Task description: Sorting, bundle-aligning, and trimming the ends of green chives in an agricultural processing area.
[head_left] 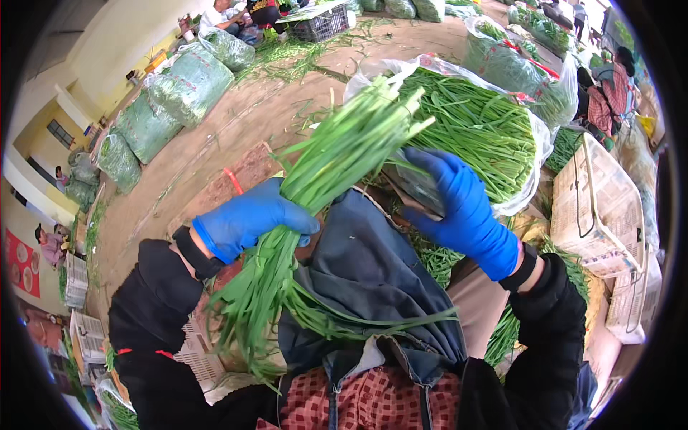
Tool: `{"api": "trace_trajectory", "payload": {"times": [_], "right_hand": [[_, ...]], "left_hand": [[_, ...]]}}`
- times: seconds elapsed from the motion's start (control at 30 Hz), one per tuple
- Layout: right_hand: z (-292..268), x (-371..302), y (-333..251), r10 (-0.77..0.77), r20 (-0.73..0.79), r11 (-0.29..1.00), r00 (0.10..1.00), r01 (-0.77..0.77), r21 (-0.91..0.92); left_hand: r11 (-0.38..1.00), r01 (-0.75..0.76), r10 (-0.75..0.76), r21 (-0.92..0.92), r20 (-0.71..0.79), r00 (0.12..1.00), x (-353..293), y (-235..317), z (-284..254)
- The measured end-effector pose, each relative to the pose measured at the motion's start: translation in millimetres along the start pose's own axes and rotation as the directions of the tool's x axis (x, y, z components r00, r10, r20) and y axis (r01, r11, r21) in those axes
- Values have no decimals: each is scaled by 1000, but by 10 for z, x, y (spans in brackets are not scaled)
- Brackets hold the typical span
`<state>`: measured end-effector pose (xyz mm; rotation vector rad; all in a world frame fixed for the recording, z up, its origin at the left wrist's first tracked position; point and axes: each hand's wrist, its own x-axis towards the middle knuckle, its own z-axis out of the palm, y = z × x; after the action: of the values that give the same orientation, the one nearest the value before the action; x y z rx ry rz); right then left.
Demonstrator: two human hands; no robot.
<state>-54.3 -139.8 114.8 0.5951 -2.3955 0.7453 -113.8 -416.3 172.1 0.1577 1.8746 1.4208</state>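
Your left hand (259, 218), in a blue glove, is closed around a bunch (333, 161) of long green leaves, the thumb laid across it and the fingers wrapped beneath. The bunch is tilted: its pale cut ends point up and to the right, overlapping the near-left edge of the open bag (542, 137) in your view, while its leafy end hangs below your hand. A few loose leaves trail right across your blue apron (358, 251). Your right hand (462, 211), also gloved, is near the cut ends, just this side of the bag, its thumb and fingers spread wide; you cannot tell from here whether it touches the greyish surface between them. The bag is packed with more stalks (476, 129). To its right, a white crate (598, 201) stands tilted. Green bundles (190, 82) line the floor (276, 111) at the upper left, well apart from your hands.
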Motion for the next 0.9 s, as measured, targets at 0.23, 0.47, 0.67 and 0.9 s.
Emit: {"api": "trace_trajectory", "payload": {"times": [0.23, 0.47, 0.67, 0.9], "right_hand": [[465, 314, -377, -525, 1, 799, 851, 494, -342], [131, 313, 204, -22, 204, 1000, 979, 24, -4], [43, 268, 573, 209, 273, 900, 939, -294, 321], [-36, 364, 398, 230, 438, 769, 869, -438, 466]], "left_hand": [[838, 43, -168, 543, 183, 969, 91, 105, 427], [928, 35, 91, -371, 315, 945, 141, -134, -294], [799, -36, 200, -600, 210, 957, 481, -539, -564], [882, -444, 414, -156, -191, 890, 473, -834, -353]]}}
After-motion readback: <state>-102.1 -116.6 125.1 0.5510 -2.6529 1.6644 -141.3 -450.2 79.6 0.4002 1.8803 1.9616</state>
